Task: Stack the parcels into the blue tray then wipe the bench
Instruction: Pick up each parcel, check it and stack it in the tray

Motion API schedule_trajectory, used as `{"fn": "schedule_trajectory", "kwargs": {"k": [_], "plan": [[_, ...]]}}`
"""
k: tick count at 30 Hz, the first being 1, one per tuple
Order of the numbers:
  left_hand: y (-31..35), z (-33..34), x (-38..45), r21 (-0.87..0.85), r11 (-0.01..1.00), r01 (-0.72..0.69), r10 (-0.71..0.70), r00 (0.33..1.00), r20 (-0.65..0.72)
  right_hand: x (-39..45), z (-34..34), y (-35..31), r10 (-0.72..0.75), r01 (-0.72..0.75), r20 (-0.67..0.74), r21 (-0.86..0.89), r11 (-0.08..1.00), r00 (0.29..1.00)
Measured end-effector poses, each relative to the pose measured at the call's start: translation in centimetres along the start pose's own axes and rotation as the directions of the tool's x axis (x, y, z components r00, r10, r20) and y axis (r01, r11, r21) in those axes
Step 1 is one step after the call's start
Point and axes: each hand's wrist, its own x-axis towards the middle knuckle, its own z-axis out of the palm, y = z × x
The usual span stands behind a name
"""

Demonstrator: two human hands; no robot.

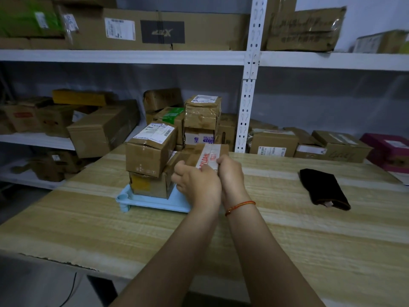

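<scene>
Taped parcel (207, 157) held over the blue tray (155, 201).
I see my left hand (198, 185) and right hand (230, 173) gripping it beside the tray's two stacked boxes (150, 165).

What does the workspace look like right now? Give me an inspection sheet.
Surface: wooden bench, front edge chipped.
Job's things: blue tray holds two stacked parcels; a taped parcel is held beside them.
Clutter: black cloth lies on the bench at right.
Grippers: left hand and right hand grip the taped parcel.
Cables: one dark cable hangs below the bench.
Surroundings: white shelving stacked with cardboard boxes.
</scene>
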Motion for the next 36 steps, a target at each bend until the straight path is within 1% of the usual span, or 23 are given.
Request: {"fn": "schedule_trajectory", "kwargs": {"k": [3,5,6,9,12,14,18,21,22,24,26,28,30,32,36], "plan": [[0.6,0.4,-0.4,-0.074,0.996,-0.041,0.047,0.996,0.077,-1.7,-1.3,-2.1,0.017,0.001,-0.134,0.132,0.991,0.991],[1.2,0.7,-0.3,-0.166,0.983,-0.072,0.097,0.984,0.148,-1.7,-2.1,-2.9,-0.002,0.051,-0.233,0.205,0.977,0.972],[1.6,0.8,-0.2,-0.203,0.976,-0.082,0.120,0.976,0.182,-2.1,-2.3,-3.4,-0.026,0.089,-0.262,0.232,0.969,0.965],[3.8,0.7,0.5,-0.257,0.963,-0.082,0.144,0.961,0.235,-2.8,-2.1,-5.0,-0.140,0.219,-0.310,0.238,0.946,0.940],[5.5,0.8,1.9,-0.303,0.947,-0.106,0.172,0.965,0.200,-3.4,-1.5,-6.7,-0.238,0.314,-0.310,0.222,0.923,0.920],[6.8,0.2,2.7,-0.298,0.943,-0.145,0.202,0.964,0.170,-3.5,-1.0,-7.6,-0.296,0.357,-0.271,0.214,0.909,0.916],[9.4,-1.7,4.5,-0.352,0.905,-0.238,0.287,0.953,0.095,-4.8,2.2,-9.7,-0.400,0.415,-0.110,0.246,0.876,0.910],[10.8,-3.5,7.1,-0.409,0.867,-0.285,0.329,0.944,0.038,-3.5,4.9,-10.6,-0.476,0.471,-0.002,0.137,0.871,0.880],[11.3,-4.0,8.3,-0.426,0.862,-0.275,0.322,0.946,0.039,-3.3,5.8,-11.2,-0.500,0.493,0.051,0.110,0.863,0.864],[12.2,-5.1,11.6,-0.463,0.869,-0.174,0.239,0.967,0.086,-2.7,7.7,-12.3,-0.533,0.533,0.151,0.043,0.845,0.832],[12.8,-5.9,14.8,-0.471,0.881,-0.041,0.124,0.982,0.146,-1.8,9.6,-12.8,-0.524,0.548,0.237,-0.046,0.835,0.818],[13.1,-6.1,17.7,-0.461,0.887,0.030,0.047,0.987,0.156,0.1,11.6,-12.5,-0.499,0.548,0.294,-0.108,0.830,0.815],[13.2,-5.7,19.8,-0.416,0.909,0.029,0.029,0.991,0.133,0.7,12.5,-12.1,-0.479,0.538,0.308,-0.149,0.829,0.822],[13.4,-4.7,21.5,-0.378,0.925,0.018,0.028,0.993,0.117,1.1,12.6,-11.4,-0.475,0.536,0.309,-0.154,0.830,0.824],[13.3,-2.4,24.8,-0.286,0.958,0.006,0.022,0.995,0.094,3.0,12.4,-9.5,-0.396,0.480,0.341,-0.216,0.850,0.853]]}}
